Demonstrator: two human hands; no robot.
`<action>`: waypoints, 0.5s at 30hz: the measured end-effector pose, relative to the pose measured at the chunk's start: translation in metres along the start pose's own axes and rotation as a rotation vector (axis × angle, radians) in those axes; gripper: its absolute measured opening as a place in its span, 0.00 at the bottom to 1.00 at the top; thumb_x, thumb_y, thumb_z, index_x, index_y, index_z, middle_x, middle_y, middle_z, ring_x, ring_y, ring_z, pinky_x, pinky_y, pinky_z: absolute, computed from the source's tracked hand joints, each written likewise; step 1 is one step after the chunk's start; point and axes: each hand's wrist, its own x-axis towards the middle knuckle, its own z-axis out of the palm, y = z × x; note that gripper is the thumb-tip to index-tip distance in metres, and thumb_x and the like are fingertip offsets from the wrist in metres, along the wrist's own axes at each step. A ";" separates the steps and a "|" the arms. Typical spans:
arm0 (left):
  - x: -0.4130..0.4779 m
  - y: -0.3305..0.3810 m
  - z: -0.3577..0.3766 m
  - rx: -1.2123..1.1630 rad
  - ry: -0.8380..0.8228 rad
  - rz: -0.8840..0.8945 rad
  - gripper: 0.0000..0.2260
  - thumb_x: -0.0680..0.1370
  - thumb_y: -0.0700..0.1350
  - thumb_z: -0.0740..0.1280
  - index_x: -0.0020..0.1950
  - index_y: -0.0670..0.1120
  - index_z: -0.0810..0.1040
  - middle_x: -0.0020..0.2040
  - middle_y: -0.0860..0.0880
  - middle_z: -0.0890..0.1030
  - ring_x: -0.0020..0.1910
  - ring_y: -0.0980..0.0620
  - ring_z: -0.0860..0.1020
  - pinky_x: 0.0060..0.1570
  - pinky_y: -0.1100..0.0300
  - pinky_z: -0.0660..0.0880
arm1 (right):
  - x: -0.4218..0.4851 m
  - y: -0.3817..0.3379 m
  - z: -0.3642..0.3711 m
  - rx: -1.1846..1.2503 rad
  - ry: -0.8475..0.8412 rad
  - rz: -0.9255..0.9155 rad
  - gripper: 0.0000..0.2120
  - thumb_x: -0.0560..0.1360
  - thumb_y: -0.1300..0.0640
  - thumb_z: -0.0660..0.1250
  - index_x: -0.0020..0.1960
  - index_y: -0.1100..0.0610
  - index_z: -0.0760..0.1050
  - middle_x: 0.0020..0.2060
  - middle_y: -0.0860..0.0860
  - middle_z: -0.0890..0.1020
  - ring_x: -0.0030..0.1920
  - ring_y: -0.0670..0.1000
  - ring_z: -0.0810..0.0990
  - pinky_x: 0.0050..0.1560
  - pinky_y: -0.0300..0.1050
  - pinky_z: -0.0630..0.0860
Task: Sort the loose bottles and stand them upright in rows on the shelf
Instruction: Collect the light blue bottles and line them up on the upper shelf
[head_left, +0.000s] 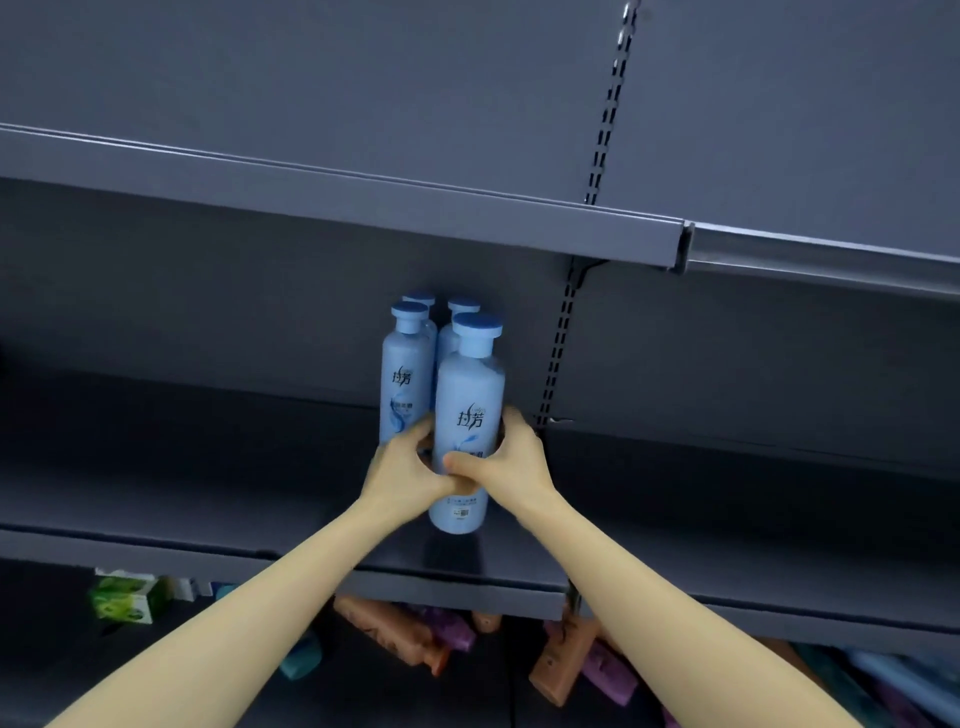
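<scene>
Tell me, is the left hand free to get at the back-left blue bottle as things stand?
Probably not: the front-left bottle stands right before the back-left bottle, and the left hand grips the front-right bottle.

Single head-worn view, close to the shelf (467, 564), facing forward and slightly up, forearms entering from below

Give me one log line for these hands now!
left hand: grips front bottle | right hand: same bottle | bottle: upright on shelf | other bottles: upright behind
</scene>
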 end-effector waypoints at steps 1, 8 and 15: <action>0.005 -0.003 0.000 0.002 -0.006 -0.004 0.26 0.61 0.42 0.78 0.55 0.57 0.75 0.47 0.60 0.81 0.47 0.60 0.78 0.47 0.60 0.77 | 0.005 0.003 0.002 -0.009 0.014 0.002 0.27 0.63 0.64 0.76 0.59 0.59 0.70 0.49 0.49 0.80 0.50 0.49 0.80 0.48 0.44 0.78; 0.031 -0.017 0.003 0.002 -0.054 0.001 0.25 0.63 0.39 0.78 0.54 0.56 0.74 0.44 0.62 0.78 0.44 0.64 0.76 0.41 0.68 0.73 | 0.033 0.018 0.015 -0.046 0.080 0.028 0.29 0.63 0.63 0.76 0.62 0.60 0.70 0.54 0.54 0.81 0.55 0.52 0.80 0.54 0.52 0.79; 0.053 -0.035 0.007 -0.022 -0.069 0.016 0.26 0.62 0.39 0.79 0.54 0.55 0.74 0.47 0.55 0.81 0.48 0.55 0.80 0.48 0.59 0.77 | 0.051 0.028 0.022 -0.038 0.101 0.064 0.29 0.64 0.64 0.76 0.62 0.58 0.69 0.54 0.52 0.80 0.55 0.51 0.80 0.54 0.51 0.79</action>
